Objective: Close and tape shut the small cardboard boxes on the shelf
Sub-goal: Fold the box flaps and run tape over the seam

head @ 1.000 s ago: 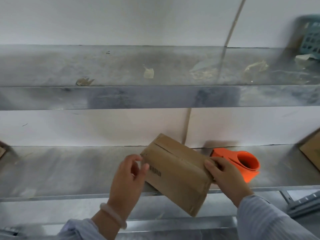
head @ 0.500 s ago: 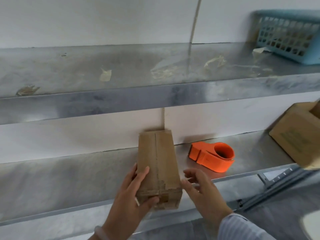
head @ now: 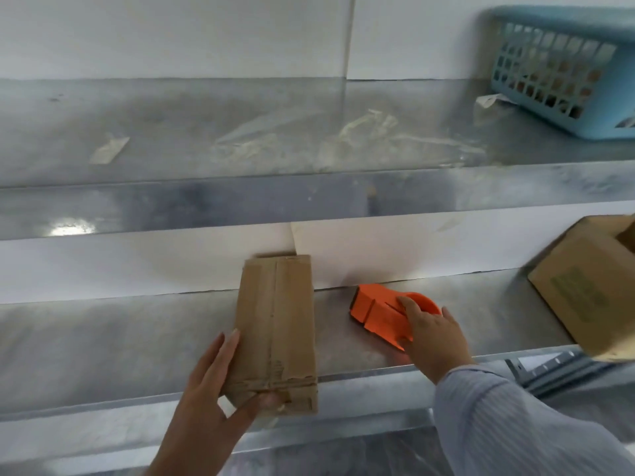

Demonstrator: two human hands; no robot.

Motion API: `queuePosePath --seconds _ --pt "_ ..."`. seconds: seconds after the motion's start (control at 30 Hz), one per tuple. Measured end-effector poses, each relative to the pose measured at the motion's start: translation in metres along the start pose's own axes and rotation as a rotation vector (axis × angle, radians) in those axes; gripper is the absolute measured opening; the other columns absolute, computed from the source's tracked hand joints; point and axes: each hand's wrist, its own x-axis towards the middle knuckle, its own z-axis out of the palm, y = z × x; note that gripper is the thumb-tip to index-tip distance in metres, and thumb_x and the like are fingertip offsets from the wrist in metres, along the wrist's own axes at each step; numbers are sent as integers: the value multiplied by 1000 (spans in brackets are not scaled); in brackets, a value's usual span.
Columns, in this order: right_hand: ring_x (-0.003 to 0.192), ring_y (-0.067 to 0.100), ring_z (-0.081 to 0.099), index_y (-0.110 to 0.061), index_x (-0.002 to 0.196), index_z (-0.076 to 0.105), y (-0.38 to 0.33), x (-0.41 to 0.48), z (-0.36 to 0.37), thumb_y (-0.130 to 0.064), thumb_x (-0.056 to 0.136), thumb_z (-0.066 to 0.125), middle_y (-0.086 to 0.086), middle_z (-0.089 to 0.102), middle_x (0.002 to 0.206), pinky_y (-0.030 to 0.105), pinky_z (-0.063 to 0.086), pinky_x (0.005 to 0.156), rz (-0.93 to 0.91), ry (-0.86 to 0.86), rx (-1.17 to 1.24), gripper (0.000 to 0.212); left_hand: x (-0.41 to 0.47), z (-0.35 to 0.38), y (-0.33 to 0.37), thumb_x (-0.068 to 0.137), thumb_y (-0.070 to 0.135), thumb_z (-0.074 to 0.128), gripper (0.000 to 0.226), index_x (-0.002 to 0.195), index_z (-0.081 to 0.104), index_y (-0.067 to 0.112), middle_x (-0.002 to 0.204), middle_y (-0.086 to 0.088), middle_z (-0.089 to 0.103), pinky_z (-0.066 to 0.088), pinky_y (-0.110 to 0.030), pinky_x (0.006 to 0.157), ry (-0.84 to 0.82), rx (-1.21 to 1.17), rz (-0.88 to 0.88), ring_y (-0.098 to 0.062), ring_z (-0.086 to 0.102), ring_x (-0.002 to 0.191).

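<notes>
— Left hand [head: 209, 403]?
— Fingers straight along the small cardboard box's [head: 276, 324] left side, thumb across its near end. Box lies on the lower shelf [head: 103, 348].
— Right hand [head: 433, 338]?
— Curled over the orange tape dispenser [head: 376, 314], right of the box.

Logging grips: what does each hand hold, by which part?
Left hand steadies the cardboard box at its near left corner, fingers straight. Right hand covers the round end of the tape dispenser; grip unclear.
</notes>
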Motion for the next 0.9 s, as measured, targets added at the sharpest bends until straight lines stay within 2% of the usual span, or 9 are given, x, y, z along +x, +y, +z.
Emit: queuePosePath --seconds 0.1,0.17,0.23,0.37,0.47,0.57,0.67,0.73,0.9 --pt "116 21 59 -30 151 24 6 3 1 -40 86 61 -2 63 130 33 34 107 -50 -12 72 76 -4 -2 15 59 75 62 105 149 15 51 161 9 20 41 -54 108 26 66 -15 -16 32 140" --pt "111 25 61 -32 151 30 10 0 -5 -34 83 66 0 65 127 34 43 98 18 -33 329 77 -4 -6 26 61 70 63 102 148 13 54 161 9 18 34 -54 110 69 101 -4 -11 25 140" --pt "100 23 65 -28 147 42 12 -10 -18 -25 82 73 0 70 114 34 49 90 143 -51 745 72 -2 -13 40 70 64 63 89 147 19 55 160 9 23 33 -55 109 179 128 42 -12 24 141" --pt "101 32 69 -5 127 58 3 -44 -50 -23 81 69 14 73 108 49 55 91 365 -207 1743 51 9 -19 88 93 61 45 64 141 49 19 148 -4 43 35 -41 110 417 189 323 -21 39 135" --pt "103 39 67 2 117 65 -15 -68 -72 -23 71 81 24 69 113 59 55 84 313 -375 2192 54 16 -5 129 92 62 45 58 144 41 37 149 9 41 29 -22 113 250 120 421 -9 35 139" --pt "84 35 72 -1 92 76 -34 -84 -81 -27 43 100 21 72 91 60 55 79 110 -488 2370 61 23 21 152 75 85 45 71 139 21 66 147 28 33 30 -22 111 -96 -158 211 5 29 139" --pt "83 38 71 1 88 73 -42 -94 -84 -28 47 98 19 69 81 63 51 83 62 -520 2424 56 30 43 158 56 87 64 107 143 7 59 136 24 47 45 -27 106 -372 -488 35 5 48 125" --pt "89 43 70 2 87 72 -44 -98 -86 -28 47 98 20 68 81 61 52 80 67 -526 2421 56 30 46 159 52 84 69 117 143 4 51 132 22 51 47 -18 98 -412 -530 18 3 54 119" --pt "85 44 70 3 94 73 -41 -102 -90 -26 42 99 23 69 88 60 54 78 90 -546 2421 65 31 39 164 47 84 71 106 132 16 54 117 36 53 40 -5 91 -416 -487 18 12 49 118"
